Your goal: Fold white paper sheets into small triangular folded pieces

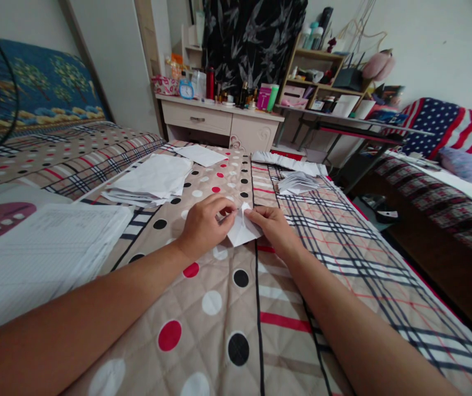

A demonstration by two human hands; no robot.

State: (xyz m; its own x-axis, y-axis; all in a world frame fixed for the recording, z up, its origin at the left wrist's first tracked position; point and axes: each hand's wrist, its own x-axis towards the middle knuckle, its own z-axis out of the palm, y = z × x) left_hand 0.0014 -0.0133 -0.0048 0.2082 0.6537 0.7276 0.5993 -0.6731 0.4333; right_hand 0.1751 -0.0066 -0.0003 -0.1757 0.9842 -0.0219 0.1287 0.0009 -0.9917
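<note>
A small piece of folded white paper (243,232) is held low over the patterned bedspread (215,352), in the middle of the view. My left hand (207,221) pinches its upper left side between thumb and forefinger. On the opposite side, my right hand (275,224) grips the upper right edge, thumb on top. A narrow pointed fold stands up between the two hands. Fingers hide parts of the paper's edges. Beyond my left hand lies a stack of white sheets (153,175). A pile of folded papers (298,182) rests past my right hand.
Printed sheets (91,234) lie at the left, near my left forearm. A single white sheet (201,155) and a long white folded strip (288,161) are farther back. Behind the bed stands a cream dresser (198,116). The bed's right edge drops to the floor.
</note>
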